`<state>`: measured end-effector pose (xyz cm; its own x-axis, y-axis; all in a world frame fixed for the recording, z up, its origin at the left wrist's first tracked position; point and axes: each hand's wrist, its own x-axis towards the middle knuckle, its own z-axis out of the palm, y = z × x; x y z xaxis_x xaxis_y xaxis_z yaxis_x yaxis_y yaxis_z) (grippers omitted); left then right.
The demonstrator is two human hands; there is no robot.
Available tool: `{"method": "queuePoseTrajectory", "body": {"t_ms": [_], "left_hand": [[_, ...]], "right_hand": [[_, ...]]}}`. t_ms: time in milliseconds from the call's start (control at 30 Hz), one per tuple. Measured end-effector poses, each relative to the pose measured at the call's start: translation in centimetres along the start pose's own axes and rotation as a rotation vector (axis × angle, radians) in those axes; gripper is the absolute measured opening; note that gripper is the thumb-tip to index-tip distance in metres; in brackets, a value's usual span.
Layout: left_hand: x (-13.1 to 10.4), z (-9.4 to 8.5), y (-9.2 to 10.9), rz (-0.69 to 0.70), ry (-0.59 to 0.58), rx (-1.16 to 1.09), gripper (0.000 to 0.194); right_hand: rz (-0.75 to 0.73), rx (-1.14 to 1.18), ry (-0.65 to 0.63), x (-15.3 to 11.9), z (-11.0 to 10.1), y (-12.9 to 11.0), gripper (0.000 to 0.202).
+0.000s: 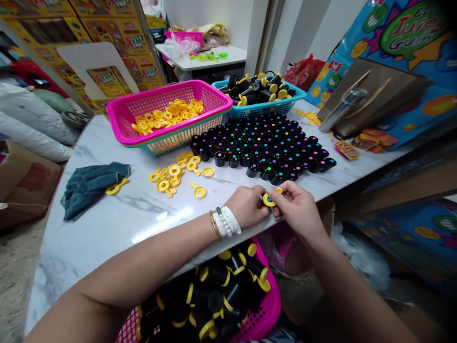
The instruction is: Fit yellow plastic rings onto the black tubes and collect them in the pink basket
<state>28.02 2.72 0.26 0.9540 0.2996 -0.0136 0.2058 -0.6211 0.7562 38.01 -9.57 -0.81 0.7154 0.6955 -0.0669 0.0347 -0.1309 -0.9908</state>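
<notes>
Near the table's front edge, my left hand (247, 206) is closed around a small black cylinder topped by a yellow ring cap (269, 199). My right hand (298, 206) pinches the cap's edge with thumb and fingers. A bluish centre shows through the ring. Most of the cylinder is hidden by my fingers. Just beyond my hands stand many black cylinders (267, 145) with coloured centres, packed upright. Loose yellow ring caps (174, 170) lie on the table to the left of them.
A pink basket (123, 138) holds yellow caps; a blue basket (250, 111) behind holds capped cylinders. Another pink basket (273, 297) of capped cylinders sits below the table edge. Dark cloth (91, 183) lies left. A paper bag (392, 90) and metallic tube (344, 109) stand right.
</notes>
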Motion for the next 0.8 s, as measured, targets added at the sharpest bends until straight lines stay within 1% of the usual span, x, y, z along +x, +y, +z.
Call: {"method": "queuePoseTrajectory", "body": {"t_ms": [33, 100, 167, 200, 267, 333, 400, 500, 567, 600, 667, 733, 800], "left_hand": [[0.0, -0.1, 0.0, -0.045, -0.040, -0.112, 0.017], [0.1, -0.2, 0.0, -0.184, -0.141, -0.417, 0.019], [0.4, -0.3, 0.1, -0.311, -0.210, -0.684, 0.016], [0.6, -0.3, 0.2, -0.344, -0.218, -0.760, 0.015], [0.7, -0.2, 0.3, -0.363, -0.205, -0.807, 0.014], [0.5, 0.0, 0.3, -0.352, -0.174, -0.749, 0.014], [-0.1, 0.3, 0.3, -0.289, -0.114, -0.583, 0.019], [-0.9, 0.7, 0.2, -0.073, 0.051, -0.229, 0.036], [-1.2, 0.8, 0.0, 0.065, 0.115, -0.087, 0.033], [-1.1, 0.8, -0.1, 0.116, 0.117, -0.060, 0.028], [-1.0, 0.6, -0.4, 0.161, 0.081, -0.056, 0.023], [-0.7, 0.3, -0.6, 0.154, 0.024, -0.077, 0.023], [-0.5, 0.2, -0.9, 0.124, -0.025, -0.107, 0.022]], "right_hand": [[0.000, 0.000, -0.003, -0.1, 0.0, 0.0, 0.034], [0.006, 0.003, -0.011, -0.3, -0.1, 0.1, 0.034], [0.007, -0.008, -0.015, -0.4, -0.1, 0.2, 0.033], [-0.002, -0.020, -0.008, -0.4, -0.1, 0.2, 0.033], [-0.025, -0.037, 0.013, -0.5, 0.0, 0.3, 0.033], [-0.044, -0.047, 0.022, -0.6, 0.1, 0.5, 0.032], [-0.063, -0.059, 0.033, -0.8, 0.2, 0.6, 0.030], [-0.127, -0.101, 0.112, -1.3, 0.5, 0.9, 0.029], [-0.150, -0.073, 0.147, -1.5, 0.4, 1.2, 0.032], [-0.137, -0.022, 0.147, -1.5, 0.2, 1.2, 0.035], [-0.056, 0.109, 0.094, -1.3, -0.3, 1.0, 0.038], [0.061, 0.172, -0.039, -0.8, -1.0, 0.6, 0.034], [0.157, 0.129, -0.196, -0.3, -1.5, 0.1, 0.031]]}}
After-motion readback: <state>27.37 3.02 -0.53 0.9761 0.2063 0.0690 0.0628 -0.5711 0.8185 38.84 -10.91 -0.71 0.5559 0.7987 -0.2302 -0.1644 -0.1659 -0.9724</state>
